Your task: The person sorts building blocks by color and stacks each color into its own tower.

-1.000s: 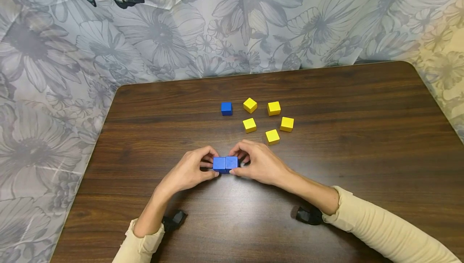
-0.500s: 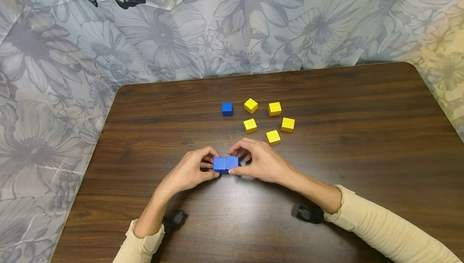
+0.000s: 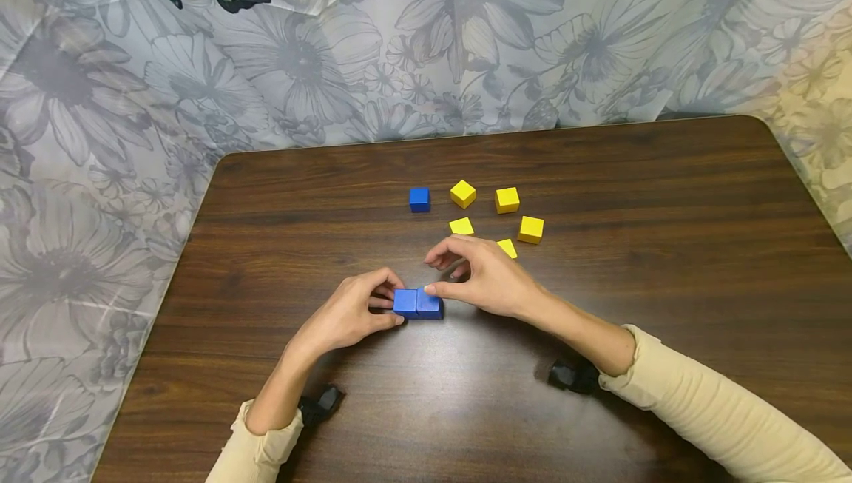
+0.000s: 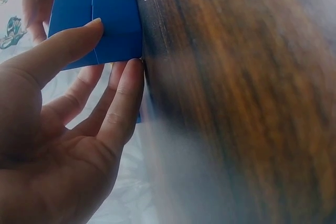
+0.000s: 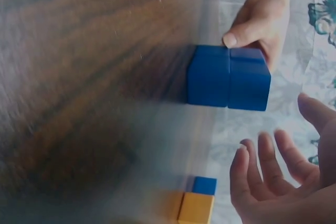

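Note:
Several blue blocks form a small stack near the middle of the table. From above, a left blue block (image 3: pixel 404 301) and a right blue block (image 3: pixel 431 308) sit side by side. Both wrist views show a seam between a lower and an upper layer of the blue stack (image 5: pixel 210 80); its full makeup is partly hidden. The left hand (image 3: pixel 349 311) grips the stack's left end, thumb (image 4: pixel 79 44) on one face and fingers beyond. Just above and behind the right end is the right hand (image 3: pixel 492 279), fingers loosely bent, holding nothing; the right wrist view shows it apart from the stack.
A separate blue block (image 3: pixel 419 200) lies farther back. Several yellow blocks are scattered to its right, such as one yellow block (image 3: pixel 531 229); two are partly covered by the right hand. The brown table (image 3: pixel 632 194) meets a flowered cloth (image 3: pixel 299 61) behind.
The right hand has released the stack's right end and lifted away, up and backward, its fingers spreading. The left hand keeps its hold, and the blue stack stays in place.

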`<state>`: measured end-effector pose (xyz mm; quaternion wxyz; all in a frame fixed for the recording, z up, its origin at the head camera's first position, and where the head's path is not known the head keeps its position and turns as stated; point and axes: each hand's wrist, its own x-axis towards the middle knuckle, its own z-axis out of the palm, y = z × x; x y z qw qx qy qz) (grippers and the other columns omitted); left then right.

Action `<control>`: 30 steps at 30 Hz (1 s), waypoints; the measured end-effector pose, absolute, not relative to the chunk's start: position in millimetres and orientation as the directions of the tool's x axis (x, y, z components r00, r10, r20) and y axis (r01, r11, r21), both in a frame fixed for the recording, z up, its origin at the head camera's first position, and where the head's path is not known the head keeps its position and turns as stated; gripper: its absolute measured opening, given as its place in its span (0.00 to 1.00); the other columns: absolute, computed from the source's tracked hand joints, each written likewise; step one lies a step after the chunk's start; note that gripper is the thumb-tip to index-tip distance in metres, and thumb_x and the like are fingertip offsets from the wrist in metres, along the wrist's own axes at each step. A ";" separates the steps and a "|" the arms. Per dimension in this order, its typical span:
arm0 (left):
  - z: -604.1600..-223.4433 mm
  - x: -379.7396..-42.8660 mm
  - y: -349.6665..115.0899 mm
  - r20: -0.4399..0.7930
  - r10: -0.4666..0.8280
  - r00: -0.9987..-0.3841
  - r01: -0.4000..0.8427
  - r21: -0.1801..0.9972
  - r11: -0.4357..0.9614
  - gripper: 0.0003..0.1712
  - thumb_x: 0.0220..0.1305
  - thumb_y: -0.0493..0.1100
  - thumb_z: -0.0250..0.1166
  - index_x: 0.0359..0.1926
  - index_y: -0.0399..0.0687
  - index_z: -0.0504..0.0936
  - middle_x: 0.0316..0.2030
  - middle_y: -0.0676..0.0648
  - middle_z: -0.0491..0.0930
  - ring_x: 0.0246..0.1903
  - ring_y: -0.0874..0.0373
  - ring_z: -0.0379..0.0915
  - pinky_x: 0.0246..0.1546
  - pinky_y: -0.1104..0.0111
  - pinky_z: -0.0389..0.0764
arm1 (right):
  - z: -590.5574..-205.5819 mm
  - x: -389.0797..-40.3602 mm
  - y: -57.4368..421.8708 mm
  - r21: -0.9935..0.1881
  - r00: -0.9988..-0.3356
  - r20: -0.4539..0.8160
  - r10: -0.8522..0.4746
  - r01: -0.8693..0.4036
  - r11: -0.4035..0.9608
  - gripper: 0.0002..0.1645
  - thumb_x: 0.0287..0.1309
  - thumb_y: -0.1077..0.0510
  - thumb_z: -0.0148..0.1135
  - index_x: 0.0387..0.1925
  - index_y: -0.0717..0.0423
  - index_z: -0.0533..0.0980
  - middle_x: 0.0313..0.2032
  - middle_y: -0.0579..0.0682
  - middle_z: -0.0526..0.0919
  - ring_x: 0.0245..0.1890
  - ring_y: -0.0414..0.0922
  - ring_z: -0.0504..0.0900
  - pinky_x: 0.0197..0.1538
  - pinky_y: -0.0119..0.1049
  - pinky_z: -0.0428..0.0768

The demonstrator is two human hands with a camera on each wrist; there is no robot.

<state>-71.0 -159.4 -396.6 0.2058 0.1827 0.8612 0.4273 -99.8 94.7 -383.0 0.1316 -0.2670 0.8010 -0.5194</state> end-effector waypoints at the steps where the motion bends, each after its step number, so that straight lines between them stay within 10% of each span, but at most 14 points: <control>1: -396.6 -71.1 -159.4 -0.199 0.491 -0.848 0.138 0.811 0.568 0.19 0.54 0.32 0.75 0.45 0.47 0.78 0.44 0.45 0.81 0.45 0.55 0.81 0.47 0.69 0.83 | -382.7 -101.2 95.0 -0.901 -0.823 0.072 -0.563 -0.296 0.317 0.22 0.52 0.55 0.77 0.46 0.59 0.79 0.46 0.53 0.84 0.44 0.50 0.83 0.46 0.37 0.84; 30: -396.0 -71.0 -159.9 -0.208 0.490 -0.846 0.136 0.805 0.577 0.19 0.55 0.34 0.75 0.45 0.48 0.78 0.45 0.46 0.81 0.46 0.55 0.81 0.47 0.68 0.83 | -379.2 -150.3 102.1 -0.829 -0.846 0.129 -0.517 -0.378 0.412 0.21 0.53 0.57 0.76 0.47 0.59 0.80 0.44 0.53 0.84 0.46 0.52 0.82 0.49 0.43 0.83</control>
